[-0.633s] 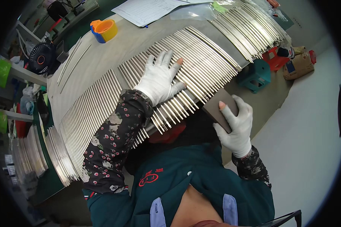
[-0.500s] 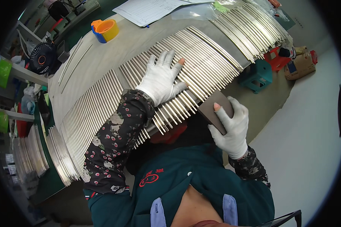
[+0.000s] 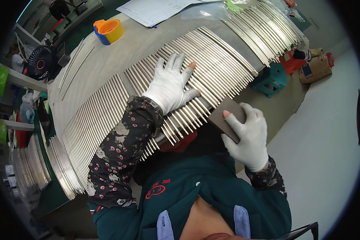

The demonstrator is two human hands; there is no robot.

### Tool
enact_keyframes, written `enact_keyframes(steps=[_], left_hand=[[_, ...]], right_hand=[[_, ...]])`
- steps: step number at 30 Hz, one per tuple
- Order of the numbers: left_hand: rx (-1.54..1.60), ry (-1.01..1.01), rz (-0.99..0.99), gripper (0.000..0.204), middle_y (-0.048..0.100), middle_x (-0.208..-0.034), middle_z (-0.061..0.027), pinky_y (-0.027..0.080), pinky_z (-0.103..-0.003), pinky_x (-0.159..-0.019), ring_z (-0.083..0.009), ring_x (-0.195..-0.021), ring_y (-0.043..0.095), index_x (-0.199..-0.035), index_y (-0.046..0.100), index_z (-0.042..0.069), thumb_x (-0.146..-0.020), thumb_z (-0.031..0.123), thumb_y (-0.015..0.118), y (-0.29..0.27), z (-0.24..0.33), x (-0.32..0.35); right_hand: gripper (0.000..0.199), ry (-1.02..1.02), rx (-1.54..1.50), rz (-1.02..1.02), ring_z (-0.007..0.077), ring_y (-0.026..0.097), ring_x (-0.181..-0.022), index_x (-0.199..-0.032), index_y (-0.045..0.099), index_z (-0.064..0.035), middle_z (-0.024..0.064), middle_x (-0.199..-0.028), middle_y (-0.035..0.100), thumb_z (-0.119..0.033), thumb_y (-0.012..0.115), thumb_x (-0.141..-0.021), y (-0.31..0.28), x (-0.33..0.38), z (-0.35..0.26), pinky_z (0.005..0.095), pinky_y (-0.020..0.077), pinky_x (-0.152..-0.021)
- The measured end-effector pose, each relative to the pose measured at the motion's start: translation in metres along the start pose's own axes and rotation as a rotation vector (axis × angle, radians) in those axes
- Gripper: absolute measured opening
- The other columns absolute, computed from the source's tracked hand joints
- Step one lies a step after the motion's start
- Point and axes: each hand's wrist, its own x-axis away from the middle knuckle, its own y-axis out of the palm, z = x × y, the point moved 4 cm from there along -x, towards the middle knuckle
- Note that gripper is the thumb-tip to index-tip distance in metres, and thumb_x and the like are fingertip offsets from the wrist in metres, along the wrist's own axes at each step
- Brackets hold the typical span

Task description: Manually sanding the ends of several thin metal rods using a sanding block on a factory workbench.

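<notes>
A wide row of shiny metal rods [image 3: 108, 116] lies side by side across a grey table [image 3: 108, 60]. My left hand [image 3: 170, 86], in a white glove with open fingertips, rests flat with fingers spread on the rods near the table's front edge. My right hand [image 3: 248, 136], gloved the same way, grips a flat dark brown block [image 3: 224, 118] and holds it against the near ends of the rods.
An orange and blue tape roll [image 3: 108, 31] and white printed papers [image 3: 160, 8] lie at the far side. A black fan [image 3: 40, 62] stands at the left. More rods [image 3: 268, 28] lie at the right, with a teal stool [image 3: 272, 78] and a cardboard box [image 3: 316, 66] on the floor below.
My right hand has brought the brown block slightly up and left, closer against the rod ends. My left hand stays pressed on the rods.
</notes>
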Motion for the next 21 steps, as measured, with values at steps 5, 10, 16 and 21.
enact_keyframes(steps=[5, 10, 16, 21], left_hand=[[0.012, 0.009, 0.085, 0.077, 0.029, -0.144, -0.0261, 0.020, -0.055, -0.110, -0.0406, -0.136, 0.026, -0.141, 0.034, 0.006, -0.084, 0.053, 0.054, -0.005, 0.000, 0.003], [0.319, 0.208, 0.283, 0.053, 0.052, -0.116, -0.0146, 0.042, -0.045, -0.094, -0.0324, -0.109, 0.050, -0.115, 0.054, 0.008, -0.070, 0.026, 0.075, -0.032, 0.014, 0.003], [0.397, 0.470, 0.020, 0.026, 0.060, -0.090, -0.0044, 0.048, -0.038, -0.073, -0.0254, -0.087, 0.057, -0.089, 0.063, 0.011, -0.069, 0.022, 0.076, -0.020, 0.026, 0.006], [0.322, 0.434, -0.122, 0.027, 0.058, -0.090, -0.0056, 0.047, -0.039, -0.076, -0.0268, -0.090, 0.055, -0.088, 0.062, 0.010, -0.068, 0.022, 0.077, -0.022, 0.031, 0.001]], right_hand=[[0.056, 0.045, 0.009, 0.120, 0.0346, 0.049, -0.100, -0.112, 0.060, -0.0155, 0.0189, -0.120, 0.048, -0.016, 0.073, -0.058, -0.015, 0.015, 0.017, 0.0431, 0.0431, -0.083], [0.059, 0.087, -0.038, 0.190, 0.0346, 0.048, -0.102, -0.114, 0.060, -0.0154, 0.0187, -0.121, 0.048, -0.014, 0.074, -0.057, -0.011, 0.021, 0.022, 0.0435, 0.0430, -0.086], [0.062, 0.094, -0.060, 0.218, 0.0347, 0.048, -0.102, -0.117, 0.058, -0.0154, 0.0188, -0.122, 0.048, -0.014, 0.074, -0.057, -0.006, 0.022, 0.030, 0.0435, 0.0431, -0.086], [0.063, 0.072, -0.068, 0.219, 0.0345, 0.049, -0.102, -0.118, 0.057, -0.0157, 0.0185, -0.121, 0.047, -0.015, 0.075, -0.058, -0.003, 0.020, 0.030, 0.0434, 0.0433, -0.086]])
